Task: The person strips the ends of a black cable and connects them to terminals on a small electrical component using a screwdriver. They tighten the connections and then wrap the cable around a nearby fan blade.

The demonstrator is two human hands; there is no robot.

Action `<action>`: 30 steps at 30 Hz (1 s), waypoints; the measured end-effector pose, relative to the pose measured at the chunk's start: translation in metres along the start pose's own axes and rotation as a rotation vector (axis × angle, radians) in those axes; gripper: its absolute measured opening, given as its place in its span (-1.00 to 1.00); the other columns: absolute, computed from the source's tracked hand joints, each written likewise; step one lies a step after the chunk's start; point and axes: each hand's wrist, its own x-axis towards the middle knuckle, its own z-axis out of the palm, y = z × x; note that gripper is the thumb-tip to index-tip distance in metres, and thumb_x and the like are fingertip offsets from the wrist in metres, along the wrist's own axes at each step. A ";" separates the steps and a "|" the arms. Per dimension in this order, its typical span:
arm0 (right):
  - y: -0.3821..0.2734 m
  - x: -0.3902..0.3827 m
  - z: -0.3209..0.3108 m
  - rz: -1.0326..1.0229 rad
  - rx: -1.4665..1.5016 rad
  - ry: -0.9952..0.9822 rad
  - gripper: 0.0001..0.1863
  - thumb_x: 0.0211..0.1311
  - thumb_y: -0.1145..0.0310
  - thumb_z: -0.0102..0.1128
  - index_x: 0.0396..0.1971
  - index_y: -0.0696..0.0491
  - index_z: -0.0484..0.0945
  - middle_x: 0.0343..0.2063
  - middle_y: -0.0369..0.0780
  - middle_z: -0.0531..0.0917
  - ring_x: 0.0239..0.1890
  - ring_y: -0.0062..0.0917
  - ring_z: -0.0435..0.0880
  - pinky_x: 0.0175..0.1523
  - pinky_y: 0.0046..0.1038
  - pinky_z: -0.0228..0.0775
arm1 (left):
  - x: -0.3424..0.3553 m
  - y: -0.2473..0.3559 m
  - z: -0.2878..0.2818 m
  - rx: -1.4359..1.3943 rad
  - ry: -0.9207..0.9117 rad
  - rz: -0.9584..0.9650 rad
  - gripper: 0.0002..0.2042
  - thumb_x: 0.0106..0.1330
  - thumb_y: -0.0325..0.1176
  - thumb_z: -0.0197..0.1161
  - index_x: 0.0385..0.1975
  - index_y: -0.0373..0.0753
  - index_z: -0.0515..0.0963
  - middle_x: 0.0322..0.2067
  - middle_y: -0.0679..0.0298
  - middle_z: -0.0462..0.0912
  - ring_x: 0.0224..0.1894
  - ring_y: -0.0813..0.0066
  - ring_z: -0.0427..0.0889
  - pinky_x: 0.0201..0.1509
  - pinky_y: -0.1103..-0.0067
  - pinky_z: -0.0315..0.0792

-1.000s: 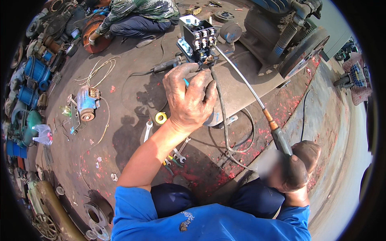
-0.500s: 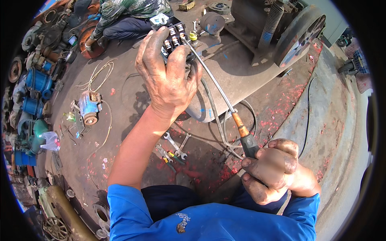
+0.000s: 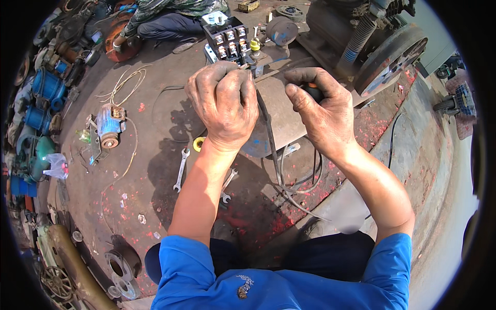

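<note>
1. Head view: the black terminal box, with rows of metal contacts, is just beyond the left hand.
2. The left hand's fingers curl close together, knuckles up, near the box's lower edge; their tips are partly hidden, so I cannot tell whether they grip anything.
3. The right hand is raised beside it, well apart, its fingers curled around a dark handle with an orange edge; thumb and forefinger tips stand slightly apart.
4. A dark cable runs down between the hands.
5. A spanner and a yellow ring lie left of the left forearm.
</note>
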 end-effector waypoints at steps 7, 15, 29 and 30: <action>0.038 0.033 0.058 -0.169 0.189 0.167 -0.82 0.19 0.48 0.36 -0.22 0.19 0.65 -0.40 -0.21 0.73 -0.36 -0.65 0.65 -0.25 -0.52 0.50 | -0.014 0.002 0.012 -0.275 0.052 -0.302 -0.64 0.10 -0.57 0.37 -0.07 -0.29 0.49 -0.30 0.22 0.57 -0.34 0.23 0.54 -0.15 0.31 0.39; 0.046 0.049 0.069 -0.379 0.056 0.283 -0.83 0.05 0.51 0.37 -0.31 0.12 0.65 -0.39 -0.15 0.70 -0.32 -0.32 0.69 -0.19 -0.40 0.54 | -0.003 0.000 0.006 -0.096 -0.047 -0.191 -0.73 0.15 -0.57 0.37 -0.13 -0.32 0.55 -0.26 0.16 0.58 -0.30 0.27 0.57 -0.13 0.46 0.50; 0.050 0.048 0.048 -0.578 -0.303 0.244 -0.82 -0.05 0.58 0.37 -0.38 0.09 0.64 -0.47 -0.18 0.59 -0.42 -0.25 0.60 -0.32 -0.34 0.45 | -0.015 -0.006 0.014 -0.310 0.071 -0.251 -0.75 0.21 -0.61 0.29 -0.11 -0.38 0.50 -0.24 0.17 0.56 -0.32 0.51 0.55 -0.26 0.60 0.48; 0.049 0.048 0.047 -0.577 -0.310 0.240 -0.83 -0.05 0.58 0.37 -0.39 0.09 0.63 -0.48 -0.18 0.58 -0.42 -0.25 0.59 -0.33 -0.33 0.44 | -0.015 -0.006 0.015 -0.310 0.070 -0.255 -0.75 0.22 -0.61 0.29 -0.11 -0.39 0.50 -0.24 0.17 0.56 -0.33 0.51 0.55 -0.26 0.60 0.48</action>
